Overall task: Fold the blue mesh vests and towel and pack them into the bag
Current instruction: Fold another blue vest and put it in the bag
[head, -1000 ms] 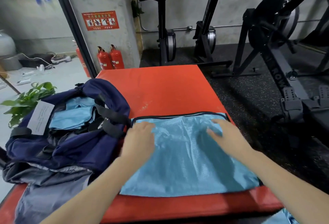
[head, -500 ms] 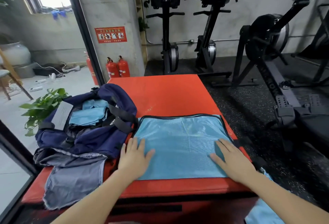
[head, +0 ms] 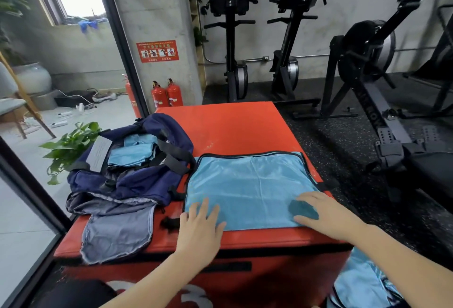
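Observation:
A blue mesh vest (head: 250, 185) with black trim lies flat on the red box top (head: 228, 126). My left hand (head: 199, 224) rests flat with straight fingers on the vest's near left corner. My right hand (head: 323, 212) lies flat on the near right corner. To the left, the open navy bag (head: 137, 180) holds folded light-blue cloth (head: 133, 152). Another light-blue vest (head: 365, 283) hangs low at the bottom right, below the box edge.
A grey cloth flap (head: 117, 231) spills from the bag over the box's front left. A green plant (head: 71, 141) stands left of the bag. Red fire extinguishers (head: 166, 94) sit behind the box, and rowing machines (head: 375, 101) fill the right side.
Both hands slid from the vest's far part toward me to its near corners, smoothing it. The view pulled back and now shows the box's front.

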Motion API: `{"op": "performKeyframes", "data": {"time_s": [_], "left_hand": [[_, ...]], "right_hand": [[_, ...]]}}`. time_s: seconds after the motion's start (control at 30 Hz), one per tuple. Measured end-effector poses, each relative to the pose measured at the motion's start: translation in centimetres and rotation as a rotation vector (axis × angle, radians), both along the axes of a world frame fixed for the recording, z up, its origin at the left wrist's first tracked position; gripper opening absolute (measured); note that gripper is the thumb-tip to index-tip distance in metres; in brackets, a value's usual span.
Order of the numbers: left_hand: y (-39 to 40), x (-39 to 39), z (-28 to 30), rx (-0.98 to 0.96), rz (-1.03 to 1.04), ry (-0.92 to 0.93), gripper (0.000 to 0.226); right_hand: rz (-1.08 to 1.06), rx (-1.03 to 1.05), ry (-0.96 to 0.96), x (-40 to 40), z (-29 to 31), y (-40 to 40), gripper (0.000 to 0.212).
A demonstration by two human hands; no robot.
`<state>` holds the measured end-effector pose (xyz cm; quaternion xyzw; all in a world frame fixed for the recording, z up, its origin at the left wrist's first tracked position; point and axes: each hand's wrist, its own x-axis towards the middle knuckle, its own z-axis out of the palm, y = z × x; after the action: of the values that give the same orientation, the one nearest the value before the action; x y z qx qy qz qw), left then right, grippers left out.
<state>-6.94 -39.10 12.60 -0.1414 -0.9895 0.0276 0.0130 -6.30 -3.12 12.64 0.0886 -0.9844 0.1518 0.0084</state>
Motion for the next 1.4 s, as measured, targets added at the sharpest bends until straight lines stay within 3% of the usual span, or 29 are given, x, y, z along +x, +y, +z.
{"op": "performKeyframes", "data": {"time_s": [0.23, 0.47, 0.63, 0.73, 0.9, 1.07, 1.17, 1.4], "left_hand": [[2.0, 6.7, 0.2, -0.021, 0.146, -0.109, 0.073], [1.4, 6.4, -0.3, 0.036, 0.186, -0.095, 0.092], [1.5, 5.7, -0.1, 0.155, 0.198, -0.085, 0.072], [1.4, 5.5, -0.5, 0.164, 0.197, -0.123, 0.076], [1.4, 1.5, -0.7, 0.251, 0.226, -0.159, 0.078], [0.9, -4.0, -0.8, 0.241, 0.129, -0.147, 0.082], [1.3, -8.4, -0.7, 0.232, 0.045, -0.152, 0.083], [4.8, -19.8, 1.1, 0.059, -0.163, -0.158, 0.074]], "right_hand": [[0.066, 0.053, 0.084, 2.1, 0.2, 2.1, 0.051], [0.092, 0.162, 0.063, 2.2, 0.2, 2.3, 0.029], [0.097, 0.201, 0.075, 1.7, 0.0, 3.1, 0.031], [0.096, 0.21, 0.087, 1.3, 0.0, 3.2, 0.025], [0.11, 0.247, 0.139, 0.8, -0.3, 3.6, 0.016], [0.108, 0.356, 0.283, 0.7, 0.0, 3.7, 0.007], [0.081, 0.411, 0.303, 0.4, -0.3, 3.8, 0.021], [0.091, 0.419, 0.392, -0.5, -0.8, 2.0, 0.021]]}}
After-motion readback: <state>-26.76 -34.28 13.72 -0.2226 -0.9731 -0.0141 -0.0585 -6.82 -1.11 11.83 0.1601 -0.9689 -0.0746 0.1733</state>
